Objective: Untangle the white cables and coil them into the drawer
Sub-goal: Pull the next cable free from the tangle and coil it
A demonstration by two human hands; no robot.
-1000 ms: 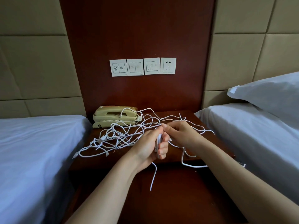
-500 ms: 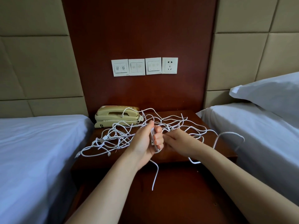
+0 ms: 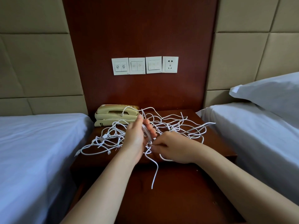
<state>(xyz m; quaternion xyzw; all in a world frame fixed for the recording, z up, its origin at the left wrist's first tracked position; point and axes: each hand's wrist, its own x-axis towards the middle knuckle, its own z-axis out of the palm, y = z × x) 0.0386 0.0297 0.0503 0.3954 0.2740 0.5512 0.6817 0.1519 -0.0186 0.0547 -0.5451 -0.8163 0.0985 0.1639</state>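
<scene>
A tangle of thin white cables [image 3: 176, 125] is spread over the dark wooden nightstand [image 3: 215, 143]. My left hand [image 3: 137, 136] is raised over the middle of the pile and grips a small coil of white cable [image 3: 146, 132] in its curled fingers. My right hand [image 3: 173, 147] is just right of it, lower down, pinching a strand that runs from the coil. A loose cable end [image 3: 154, 175] hangs down over the nightstand's front. The drawer itself cannot be made out.
A beige telephone [image 3: 113, 115] stands at the nightstand's back left, with one cable lying across it. Beds with white sheets [image 3: 32, 151] flank the nightstand on both sides; a pillow [image 3: 267, 94] lies on the right bed. Wall switches and a socket [image 3: 144, 65] sit above.
My left hand has risen and moved back with the coil. My right hand has dropped lower and nearer. The loop that stood out to the right now lies flatter on the nightstand.
</scene>
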